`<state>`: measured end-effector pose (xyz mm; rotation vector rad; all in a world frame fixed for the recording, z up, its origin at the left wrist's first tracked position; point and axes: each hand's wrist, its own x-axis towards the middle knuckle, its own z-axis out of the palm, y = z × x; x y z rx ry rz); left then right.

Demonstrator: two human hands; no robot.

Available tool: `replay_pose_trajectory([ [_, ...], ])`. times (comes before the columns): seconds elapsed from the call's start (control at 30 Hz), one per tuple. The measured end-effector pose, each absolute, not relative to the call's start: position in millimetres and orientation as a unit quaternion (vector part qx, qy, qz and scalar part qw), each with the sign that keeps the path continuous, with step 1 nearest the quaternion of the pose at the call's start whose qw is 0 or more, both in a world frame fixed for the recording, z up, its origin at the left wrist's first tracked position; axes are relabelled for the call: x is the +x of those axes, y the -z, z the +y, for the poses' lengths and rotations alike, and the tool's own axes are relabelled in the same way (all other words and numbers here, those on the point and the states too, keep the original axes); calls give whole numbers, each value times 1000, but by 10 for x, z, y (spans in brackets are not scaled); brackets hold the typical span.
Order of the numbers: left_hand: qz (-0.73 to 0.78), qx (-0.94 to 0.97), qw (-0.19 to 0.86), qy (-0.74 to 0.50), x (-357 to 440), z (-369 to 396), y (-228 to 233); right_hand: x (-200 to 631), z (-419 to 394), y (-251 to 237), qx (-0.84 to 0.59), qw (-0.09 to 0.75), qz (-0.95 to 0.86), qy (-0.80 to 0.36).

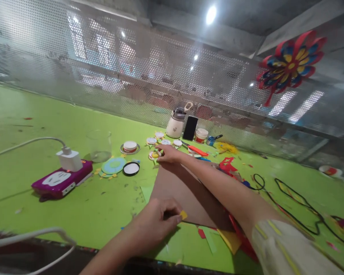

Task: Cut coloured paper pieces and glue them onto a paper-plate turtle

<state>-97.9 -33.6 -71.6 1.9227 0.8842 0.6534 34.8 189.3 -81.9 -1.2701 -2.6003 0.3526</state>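
My left hand (157,219) rests on the table (31,118), near its front edge. My right hand (168,154) lies farther back, touching a paper disc (154,154); the power strip (61,179) sits far left.

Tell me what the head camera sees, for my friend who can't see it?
The left hand pinches a small yellow paper piece while the right hand reaches to a round paper flower on a green table, over brown cardboard.

Green table (40,114) against perforated metal wall (117,68), ceiling lamp (211,14) lit.

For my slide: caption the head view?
Right hand reaches paper discs; left hand pinches yellow scrap over brown card.
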Motion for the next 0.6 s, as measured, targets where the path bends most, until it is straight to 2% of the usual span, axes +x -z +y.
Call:
replay_pose_trajectory([
  [0.2, 376, 762, 456, -265, -987, -340, 724, 354, 1890, 910, -407, 158, -892, -118],
  [0.37, 377, 737, 485, -283, -979, -334, 720, 383, 1787, 773, -396, 186, -890, -127],
  [0.6, 372, 541, 666, -355, -1053, -251, 726, 738, 1334, 340, -365, 207, -899, -124],
])
